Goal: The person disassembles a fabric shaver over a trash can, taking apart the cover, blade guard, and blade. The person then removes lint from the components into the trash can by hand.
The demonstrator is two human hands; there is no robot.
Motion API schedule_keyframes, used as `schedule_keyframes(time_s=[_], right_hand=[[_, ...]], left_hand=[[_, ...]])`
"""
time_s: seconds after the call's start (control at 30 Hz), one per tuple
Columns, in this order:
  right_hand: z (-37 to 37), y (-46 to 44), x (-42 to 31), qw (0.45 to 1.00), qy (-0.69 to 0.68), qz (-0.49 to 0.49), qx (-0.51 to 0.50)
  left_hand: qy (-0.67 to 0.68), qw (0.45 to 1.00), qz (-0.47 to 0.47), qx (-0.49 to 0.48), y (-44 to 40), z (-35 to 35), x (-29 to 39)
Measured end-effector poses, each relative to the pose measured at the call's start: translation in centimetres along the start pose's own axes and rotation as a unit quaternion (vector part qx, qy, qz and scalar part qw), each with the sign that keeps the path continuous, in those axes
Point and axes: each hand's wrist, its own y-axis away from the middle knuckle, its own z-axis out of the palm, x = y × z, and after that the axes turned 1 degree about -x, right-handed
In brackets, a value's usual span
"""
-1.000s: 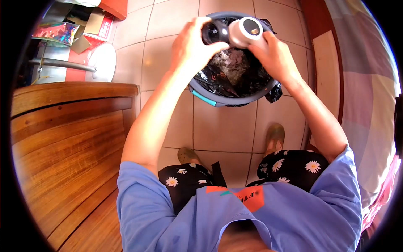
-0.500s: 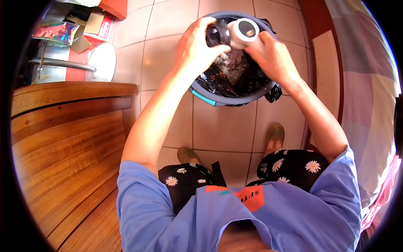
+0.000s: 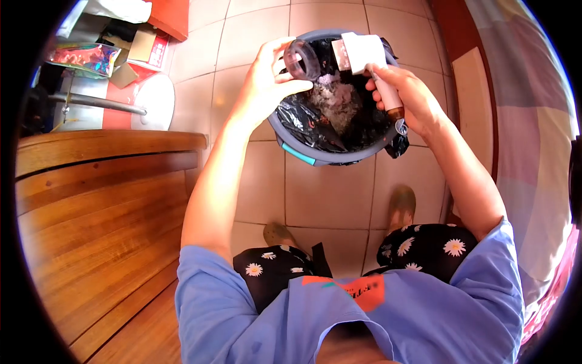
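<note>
Round grey bin (image 3: 353,156): holding grey fluff (image 3: 336,104).
Left hand (image 3: 265,82): your fingers are grasping a see-through dark cup (image 3: 309,59), bin's left.
Right hand (image 3: 413,92): your fingers are clutching a white plastic gadget (image 3: 364,53), bin's right.

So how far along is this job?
Done, it seems: the dark cup is off the white gadget; fluff lies in the bin. In hand: left hand holds the cup, right hand the gadget. Remaining: probably refitting, as they're apart; whether the cup is empty, I can't tell.

Open gap between hands (image 3: 264,82) above bin (image 3: 339,158), wooden panel (image 3: 115,212) left, draped fabric (image 3: 527,139) right
</note>
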Motion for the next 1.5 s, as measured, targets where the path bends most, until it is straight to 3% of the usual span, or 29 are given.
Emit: schedule_keyframes(time_s=[0.03,0.1,0.13,0.2,0.67,0.93,1.27,1.5], right_hand=[[-0.1,-0.2,0.0,1.000,-0.001,-0.004,0.000],[-0.4,-0.5,0.4,0.972,-0.200,0.082,-0.091],[-0.4,-0.5,0.5,0.972,-0.202,0.078,-0.090],[-0.3,-0.5,0.6,0.926,-0.316,0.124,-0.165],[-1.6,-1.4,2.1,0.853,-0.426,0.187,-0.234],[-1.3,-0.3,1.2,0.854,-0.416,0.161,-0.268],[-1.0,0.4,1.2,0.943,-0.243,0.075,-0.215],[-0.7,0.7,1.5,0.959,-0.192,0.044,-0.204]], left_hand=[[0.064,0.998,-0.023,-0.013,0.0,-0.2,0.3],[0.078,0.997,-0.004,-0.022,0.1,-0.4,0.4],[0.095,0.995,0.011,-0.030,0.1,-0.5,0.3],[0.082,0.996,0.017,-0.030,0.1,-0.6,0.2],[-0.024,0.999,0.037,-0.028,0.0,0.9,2.1],[-0.022,0.996,0.077,-0.046,-0.4,1.3,2.4],[0.009,0.998,0.054,-0.040,0.1,1.5,2.5],[0.004,0.998,0.052,-0.042,0.1,1.2,2.4]])
